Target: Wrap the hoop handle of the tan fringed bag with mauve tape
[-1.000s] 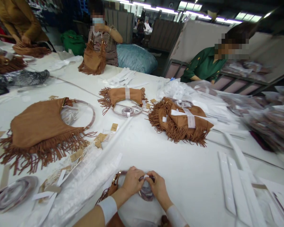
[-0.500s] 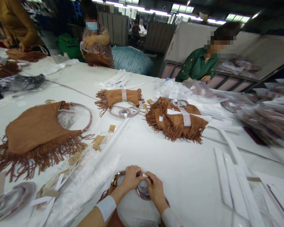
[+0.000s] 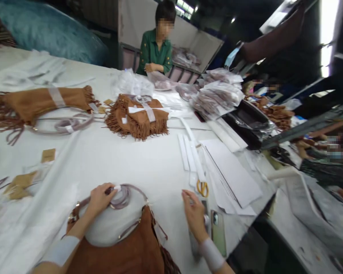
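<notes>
A brown fringed bag [image 3: 117, 253] lies at the front edge of the view, its wrapped handle arching away from me. My left hand [image 3: 101, 198] is closed on that handle at its top, where a white tag and a coiled wrapped strap [image 3: 122, 198] sit. Off to the right, my right hand [image 3: 193, 213] is raised over the table beside yellow-handled scissors [image 3: 202, 188] and a green phone [image 3: 218, 233]. Its fingers are bent and partly blurred; whether anything is between them cannot be made out.
Folded fringed bags [image 3: 144, 116] lie mid-table, another [image 3: 50, 101] at left. White strips [image 3: 188, 152] and paper sheets [image 3: 231, 175] are on the right. Wrapped items [image 3: 217, 95] are piled farther back. A person in green [image 3: 156, 51] stands across the table.
The view has swung right. My right hand has left the handle and moved right, near the scissors and phone, while my left hand stays on the handle.
</notes>
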Available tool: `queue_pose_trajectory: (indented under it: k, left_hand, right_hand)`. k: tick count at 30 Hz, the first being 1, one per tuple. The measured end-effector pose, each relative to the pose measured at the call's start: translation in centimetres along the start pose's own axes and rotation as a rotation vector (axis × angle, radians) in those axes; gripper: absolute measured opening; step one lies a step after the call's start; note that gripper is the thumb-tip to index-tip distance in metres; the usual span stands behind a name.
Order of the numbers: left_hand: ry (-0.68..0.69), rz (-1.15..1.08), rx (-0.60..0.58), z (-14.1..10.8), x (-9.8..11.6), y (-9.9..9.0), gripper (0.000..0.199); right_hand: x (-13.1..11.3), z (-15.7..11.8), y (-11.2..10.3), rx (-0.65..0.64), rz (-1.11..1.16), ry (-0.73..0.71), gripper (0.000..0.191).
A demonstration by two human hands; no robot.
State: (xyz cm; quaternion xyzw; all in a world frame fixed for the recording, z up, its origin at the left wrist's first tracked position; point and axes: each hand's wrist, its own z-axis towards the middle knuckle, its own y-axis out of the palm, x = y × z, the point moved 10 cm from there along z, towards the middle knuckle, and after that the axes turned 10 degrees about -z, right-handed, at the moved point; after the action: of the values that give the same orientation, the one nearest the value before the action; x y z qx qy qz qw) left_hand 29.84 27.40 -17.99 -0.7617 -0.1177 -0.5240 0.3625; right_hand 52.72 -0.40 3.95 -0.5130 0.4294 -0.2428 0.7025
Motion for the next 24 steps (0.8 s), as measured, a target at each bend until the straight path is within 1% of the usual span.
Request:
queue_pose_trajectory:
  k: [1, 2, 3, 4, 5, 6, 7, 8, 10, 12, 14, 16, 18, 21, 22, 24]
  left_hand:
    - [0.005, 0.008, -0.005, 0.1, -0.5, 0.3, 0.032]
    - [0.008, 0.012, -0.008, 0.0, -0.8, 0.4, 0.034]
    - [0.011, 0.016, -0.009, 0.0, -1.1, 0.5, 0.035]
    - [0.013, 0.021, -0.007, -0.1, -1.2, 0.5, 0.035]
    - [0.014, 0.027, -0.003, -0.3, -1.3, 0.5, 0.036]
    - [0.011, 0.033, 0.000, -0.4, -1.4, 0.5, 0.036]
    - [0.007, 0.039, 0.002, -0.4, -1.5, 0.4, 0.036]
    - [0.001, 0.044, 0.005, -0.5, -1.5, 0.4, 0.036]
    - [-0.003, 0.048, 0.010, -0.6, -1.6, 0.3, 0.037]
    - [-0.005, 0.048, 0.008, -0.6, -1.7, 0.4, 0.037]
    - [-0.008, 0.045, -0.001, -0.6, -2.0, 0.5, 0.038]
    - [-0.014, 0.042, -0.002, -0.6, -2.2, 0.6, 0.038]
    - [-0.018, 0.041, 0.009, -0.6, -2.3, 0.5, 0.038]
    - [-0.016, 0.045, 0.018, -0.7, -2.3, 0.4, 0.039]
    - [-0.012, 0.048, 0.017, -0.7, -2.2, 0.3, 0.039]
    - [-0.005, 0.057, 0.017, -0.7, -2.1, 0.3, 0.039]
  right_hand:
    - [3.9, -0.8, -4.1, 0.089, -0.037, 0.113, 0.053]
    - [7.5, -1.9, -7.3, 0.145, -0.065, 0.208, 0.059]
    - [11.1, -3.3, -9.8, 0.174, -0.086, 0.311, 0.063]
    - [14.9, -5.0, -10.7, 0.127, -0.066, 0.455, 0.066]
    - [17.8, -6.6, -10.9, 0.067, -0.005, 0.548, 0.067]
    - [20.0, -8.2, -10.4, -0.004, 0.054, 0.605, 0.066]
    - [21.6, -9.8, -9.6, -0.063, 0.106, 0.646, 0.065]
    - [22.7, -11.2, -8.8, -0.108, 0.148, 0.666, 0.064]
    - [23.8, -13.3, -7.5, -0.157, 0.195, 0.695, 0.065]
    - [24.2, -14.5, -6.3, -0.191, 0.230, 0.718, 0.068]
    - [24.0, -14.7, -5.4, -0.229, 0.267, 0.705, 0.069]
    - [23.5, -14.4, -4.7, -0.261, 0.296, 0.680, 0.065]
    - [22.9, -14.1, -4.6, -0.282, 0.313, 0.674, 0.060]
    - [22.3, -14.1, -4.9, -0.298, 0.324, 0.682, 0.054]
    - [22.2, -14.2, -5.3, -0.289, 0.329, 0.680, 0.053]
    - [22.1, -14.7, -6.4, -0.225, 0.321, 0.674, 0.052]
